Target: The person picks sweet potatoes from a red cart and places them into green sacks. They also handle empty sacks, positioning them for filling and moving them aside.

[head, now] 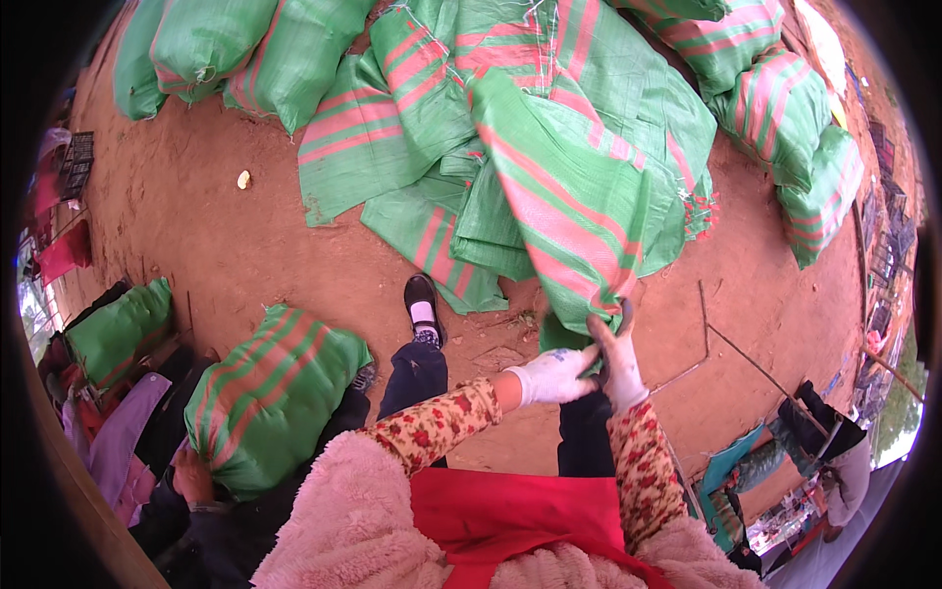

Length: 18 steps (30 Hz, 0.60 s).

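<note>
A green woven plastic sack with pink stripes [567, 213] slants down from the pile, its gathered lower end at my gloved right hand [623, 361]. The thumb and fingers of that hand pinch the gathered end. Beside it my left hand [556, 377], in a white glove with a blue mark, reaches across so its fingers meet the right hand; whether they hold any sack cloth is hidden. Beyond the raised sack, several flat sacks [360, 140] overlap on the reddish dirt ground [199, 228]. White string and red tags show at some sack edges.
Filled sacks stand at upper left [210, 44] and upper right [780, 110]. At lower left, another person's hand [193, 475] touches a full sack [272, 397]. A thin bent rod [751, 361] lies at right. Dark crates [77, 166] stand at far left.
</note>
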### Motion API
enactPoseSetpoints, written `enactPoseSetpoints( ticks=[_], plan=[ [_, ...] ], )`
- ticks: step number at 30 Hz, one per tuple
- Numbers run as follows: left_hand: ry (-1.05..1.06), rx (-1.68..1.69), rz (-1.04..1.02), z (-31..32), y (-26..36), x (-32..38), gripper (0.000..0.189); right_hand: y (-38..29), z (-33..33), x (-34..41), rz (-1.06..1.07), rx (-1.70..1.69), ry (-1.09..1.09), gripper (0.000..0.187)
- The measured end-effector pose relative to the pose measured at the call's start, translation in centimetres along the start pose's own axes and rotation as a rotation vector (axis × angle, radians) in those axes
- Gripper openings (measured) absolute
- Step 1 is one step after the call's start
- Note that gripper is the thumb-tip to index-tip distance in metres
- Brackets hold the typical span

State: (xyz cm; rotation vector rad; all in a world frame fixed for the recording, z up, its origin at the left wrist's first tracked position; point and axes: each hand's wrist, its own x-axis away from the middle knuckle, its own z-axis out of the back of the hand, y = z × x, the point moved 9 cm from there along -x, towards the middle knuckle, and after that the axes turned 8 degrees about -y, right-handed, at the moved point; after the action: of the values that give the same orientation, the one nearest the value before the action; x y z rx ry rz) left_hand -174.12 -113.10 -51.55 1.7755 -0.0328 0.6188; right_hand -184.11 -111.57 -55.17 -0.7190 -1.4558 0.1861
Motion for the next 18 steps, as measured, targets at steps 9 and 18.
enactPoseSetpoints(
  ticks=[9,18],
  plan=[
    [1.111,-0.42,0.598,32.2,-10.9,6.0,0.066,4.3,5.7,-6.1,0.155,-0.42,0.148,0.062],
    [1.012,-0.483,0.835,40.4,-22.4,2.6,0.043,0.3,12.4,5.5,0.346,-0.245,0.268,0.06]
  ],
)
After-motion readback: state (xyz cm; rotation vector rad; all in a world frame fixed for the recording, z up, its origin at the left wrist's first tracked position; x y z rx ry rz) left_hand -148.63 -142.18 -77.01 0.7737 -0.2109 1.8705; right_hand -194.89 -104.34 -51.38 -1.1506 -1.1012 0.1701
